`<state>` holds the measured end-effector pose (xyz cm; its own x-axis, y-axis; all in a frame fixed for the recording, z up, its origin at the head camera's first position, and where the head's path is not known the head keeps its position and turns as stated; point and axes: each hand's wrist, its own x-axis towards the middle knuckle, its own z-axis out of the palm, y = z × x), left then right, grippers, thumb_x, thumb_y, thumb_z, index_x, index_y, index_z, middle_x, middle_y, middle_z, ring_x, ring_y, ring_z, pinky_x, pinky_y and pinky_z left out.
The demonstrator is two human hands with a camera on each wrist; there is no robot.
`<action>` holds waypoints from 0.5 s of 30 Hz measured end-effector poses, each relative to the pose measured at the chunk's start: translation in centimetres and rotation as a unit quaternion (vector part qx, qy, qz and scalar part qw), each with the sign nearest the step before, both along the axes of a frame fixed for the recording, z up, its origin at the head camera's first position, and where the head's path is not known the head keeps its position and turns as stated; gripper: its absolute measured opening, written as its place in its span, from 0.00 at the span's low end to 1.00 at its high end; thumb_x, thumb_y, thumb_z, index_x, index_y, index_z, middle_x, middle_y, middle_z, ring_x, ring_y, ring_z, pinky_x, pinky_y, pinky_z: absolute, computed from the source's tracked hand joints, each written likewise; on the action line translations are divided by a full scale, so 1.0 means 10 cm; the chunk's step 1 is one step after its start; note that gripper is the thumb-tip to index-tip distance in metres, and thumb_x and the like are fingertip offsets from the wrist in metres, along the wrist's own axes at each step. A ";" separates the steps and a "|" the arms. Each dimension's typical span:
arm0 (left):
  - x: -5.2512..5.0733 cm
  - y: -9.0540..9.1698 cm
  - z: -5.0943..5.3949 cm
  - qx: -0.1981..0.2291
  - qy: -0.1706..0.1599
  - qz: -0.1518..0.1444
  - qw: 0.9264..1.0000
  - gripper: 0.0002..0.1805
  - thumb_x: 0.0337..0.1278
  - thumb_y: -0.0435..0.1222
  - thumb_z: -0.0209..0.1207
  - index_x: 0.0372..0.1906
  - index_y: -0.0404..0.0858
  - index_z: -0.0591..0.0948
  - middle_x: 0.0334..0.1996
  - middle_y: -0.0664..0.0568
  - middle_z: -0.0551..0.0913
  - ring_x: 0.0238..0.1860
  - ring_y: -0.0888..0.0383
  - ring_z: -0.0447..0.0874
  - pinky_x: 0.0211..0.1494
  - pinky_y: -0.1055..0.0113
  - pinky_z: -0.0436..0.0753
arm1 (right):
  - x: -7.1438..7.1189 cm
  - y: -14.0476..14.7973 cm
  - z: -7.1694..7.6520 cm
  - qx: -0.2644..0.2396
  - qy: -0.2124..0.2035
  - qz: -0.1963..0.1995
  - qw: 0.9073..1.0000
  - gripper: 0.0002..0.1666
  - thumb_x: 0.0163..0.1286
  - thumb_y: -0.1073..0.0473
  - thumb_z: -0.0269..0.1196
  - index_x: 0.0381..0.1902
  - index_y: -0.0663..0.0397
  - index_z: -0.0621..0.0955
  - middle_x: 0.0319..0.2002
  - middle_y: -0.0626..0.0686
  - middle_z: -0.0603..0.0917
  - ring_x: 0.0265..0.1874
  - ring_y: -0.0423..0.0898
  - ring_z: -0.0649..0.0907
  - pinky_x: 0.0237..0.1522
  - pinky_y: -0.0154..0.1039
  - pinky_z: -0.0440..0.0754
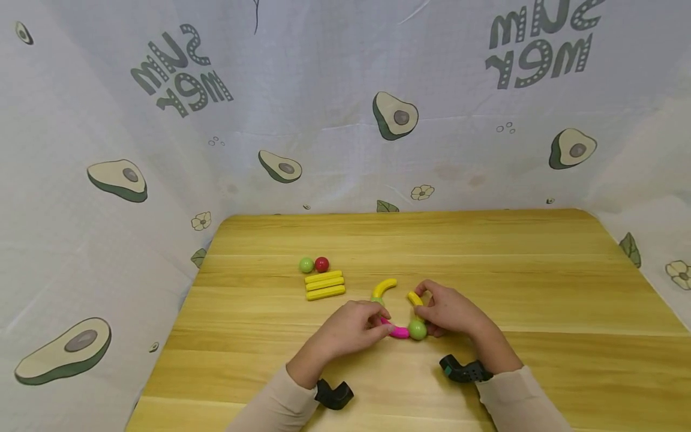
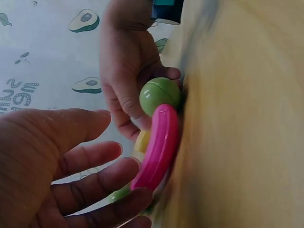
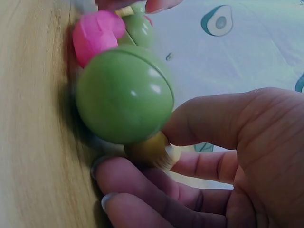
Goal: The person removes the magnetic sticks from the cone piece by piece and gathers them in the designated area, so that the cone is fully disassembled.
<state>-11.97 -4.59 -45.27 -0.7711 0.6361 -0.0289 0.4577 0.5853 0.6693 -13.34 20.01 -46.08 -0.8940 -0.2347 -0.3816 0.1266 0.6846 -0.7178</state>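
A partial ring of toy pieces lies on the wooden table: a curved pink rod [image 1: 399, 332] joins a green ball [image 1: 417, 329], and a curved yellow rod [image 1: 417, 305] rises from that ball. My right hand [image 1: 449, 309] pinches this yellow rod between thumb and fingers, close behind the green ball [image 3: 124, 95]. Fingers loosely spread, my left hand [image 1: 349, 327] touches the pink rod [image 2: 156, 147] near its far end, the thumb apart from it in the left wrist view. Another curved yellow rod [image 1: 384, 287] runs from a second green ball, partly hidden by the left hand.
Left of the ring, several straight yellow rods [image 1: 325, 285] lie side by side. A loose green ball [image 1: 306, 265] and a red ball [image 1: 321, 264] sit just behind them. A printed cloth [image 1: 335, 120] hangs beyond the table's back edge.
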 end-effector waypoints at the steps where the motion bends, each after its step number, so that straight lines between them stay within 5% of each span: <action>1: 0.00 0.01 -0.01 -0.001 0.003 -0.006 1.000 0.13 0.68 0.46 0.64 0.48 0.42 0.85 0.33 0.62 0.86 0.31 0.74 0.77 0.37 0.78 0.77 | 0.00 0.00 0.00 -0.002 -0.003 -0.001 1.000 0.21 0.71 0.58 0.64 0.58 0.56 0.73 0.26 0.55 0.81 0.18 0.45 0.83 0.24 0.39 0.84; 8: 0.04 0.11 -0.14 0.001 0.022 -0.019 1.000 0.16 0.64 0.50 0.67 0.49 0.45 0.85 0.33 0.65 0.86 0.33 0.75 0.76 0.40 0.80 0.76 | 0.00 -0.03 0.00 -0.020 -0.007 0.013 1.000 0.22 0.73 0.58 0.63 0.60 0.57 0.71 0.23 0.54 0.83 0.17 0.44 0.83 0.23 0.39 0.85; 15: 0.08 0.15 -0.27 0.013 0.079 0.024 0.996 0.15 0.60 0.53 0.69 0.43 0.48 0.87 0.37 0.63 0.81 0.37 0.73 0.74 0.43 0.80 0.75 | 0.02 -0.06 -0.01 -0.015 -0.003 -0.003 1.000 0.18 0.75 0.58 0.61 0.57 0.57 0.71 0.21 0.53 0.84 0.16 0.44 0.83 0.23 0.39 0.84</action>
